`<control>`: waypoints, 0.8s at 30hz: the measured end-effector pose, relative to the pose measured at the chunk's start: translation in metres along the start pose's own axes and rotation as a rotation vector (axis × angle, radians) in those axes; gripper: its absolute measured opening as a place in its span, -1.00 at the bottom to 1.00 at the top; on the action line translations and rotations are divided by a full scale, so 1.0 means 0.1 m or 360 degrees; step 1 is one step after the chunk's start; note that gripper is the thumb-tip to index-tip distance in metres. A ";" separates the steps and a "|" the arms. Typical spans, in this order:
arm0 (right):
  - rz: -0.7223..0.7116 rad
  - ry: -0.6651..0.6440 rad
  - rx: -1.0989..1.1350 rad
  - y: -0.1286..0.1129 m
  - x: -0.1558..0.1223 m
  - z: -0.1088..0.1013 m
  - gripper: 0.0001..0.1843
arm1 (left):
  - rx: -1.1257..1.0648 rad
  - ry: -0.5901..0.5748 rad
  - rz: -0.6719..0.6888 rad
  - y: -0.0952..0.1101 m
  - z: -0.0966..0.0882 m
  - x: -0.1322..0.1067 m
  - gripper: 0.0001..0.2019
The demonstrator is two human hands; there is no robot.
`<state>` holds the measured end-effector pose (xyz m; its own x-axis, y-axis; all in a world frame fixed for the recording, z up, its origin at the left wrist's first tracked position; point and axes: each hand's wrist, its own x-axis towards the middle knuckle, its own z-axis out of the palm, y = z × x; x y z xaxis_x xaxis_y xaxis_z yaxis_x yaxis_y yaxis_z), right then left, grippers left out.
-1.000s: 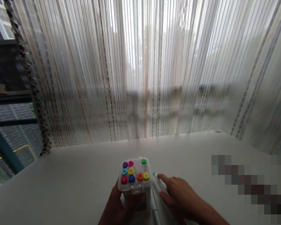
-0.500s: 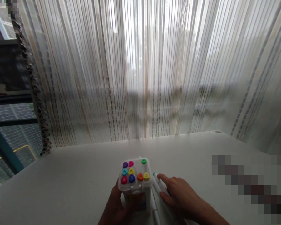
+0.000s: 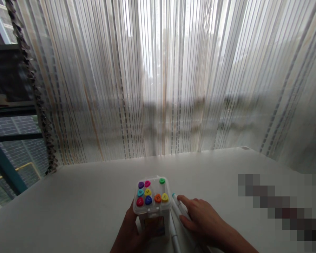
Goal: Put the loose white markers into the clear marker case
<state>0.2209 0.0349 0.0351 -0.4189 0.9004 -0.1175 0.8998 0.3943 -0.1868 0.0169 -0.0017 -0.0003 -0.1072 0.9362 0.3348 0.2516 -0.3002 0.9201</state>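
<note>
Head view: a clear marker box (image 3: 152, 203) stands upright on the desk (image 3: 81, 196), long axis vertical, nine coloured caps facing up. The left hand (image 3: 130, 235) has its fingers wrapped around the box's lower body, and the label is mostly hidden. Two white markers (image 3: 177, 204) lie flat under the right hand (image 3: 202, 221) fingers, teal tip pointing away at the curtain (image 3: 158, 77). Rear ends are cut off. Can't tell whether the right fingers pinch or just rest.
</note>
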 end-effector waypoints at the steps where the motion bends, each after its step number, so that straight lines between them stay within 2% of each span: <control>1: 0.0002 0.0003 -0.0003 0.00 0.00 0.00 -0.48 | 0.0009 0.0005 0.0009 0.01 0.00 0.00 -0.36; 24: -0.0006 0.0036 0.0037 0.02 0.00 0.04 -0.47 | -0.0008 -0.0041 0.0010 -0.07 -0.03 0.01 -0.38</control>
<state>0.2219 0.0349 0.0313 -0.4194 0.9029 -0.0946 0.8950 0.3937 -0.2097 0.0118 0.0011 -0.0056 -0.0808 0.9386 0.3355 0.2472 -0.3072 0.9190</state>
